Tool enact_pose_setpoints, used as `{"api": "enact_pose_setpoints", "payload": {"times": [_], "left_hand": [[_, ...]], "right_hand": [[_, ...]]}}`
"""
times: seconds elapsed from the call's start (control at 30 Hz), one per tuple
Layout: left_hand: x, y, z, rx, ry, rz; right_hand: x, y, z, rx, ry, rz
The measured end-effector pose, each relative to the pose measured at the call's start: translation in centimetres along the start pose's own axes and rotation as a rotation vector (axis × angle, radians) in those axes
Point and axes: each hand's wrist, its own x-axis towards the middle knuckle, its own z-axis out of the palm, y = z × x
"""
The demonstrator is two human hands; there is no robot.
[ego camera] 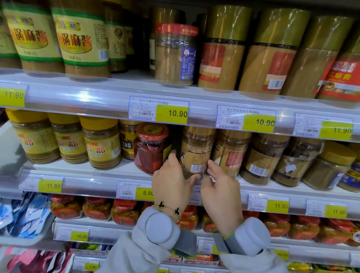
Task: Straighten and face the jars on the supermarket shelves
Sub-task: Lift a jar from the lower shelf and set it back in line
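The middle shelf (130, 175) runs across in front of me, and on it, between a red-lidded jar (151, 148) at its 9 o'clock and a tan jar (229, 154) at its 3 o'clock, stands the brown jar (196, 151), upright, its barcode turned toward me. My left hand (172, 178) wraps the jar's lower left side, fingers curled behind it and thumb across its base at 6 o'clock. My right hand (220, 187) touches its lower right edge at 4 o'clock with loosely bent fingers.
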Motion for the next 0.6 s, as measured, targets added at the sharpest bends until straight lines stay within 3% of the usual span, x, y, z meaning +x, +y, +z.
{"api": "enact_pose_setpoints", "payload": {"times": [0.2,0.47,0.6], "left_hand": [[0.78,0.14,0.05,-0.081,-0.101,-0.016],[-0.06,0.24,-0.03,-0.121,0.021,-0.009],[0.49,0.23,-0.24,-0.138,-0.059,0.022]], "right_hand": [[-0.47,-0.04,0.03,0.026,0.073,-0.025],[0.08,0.25,-0.05,0.035,0.003,0.006],[-0.37,0.16,-0.04,0.048,0.049,-0.012]]}}
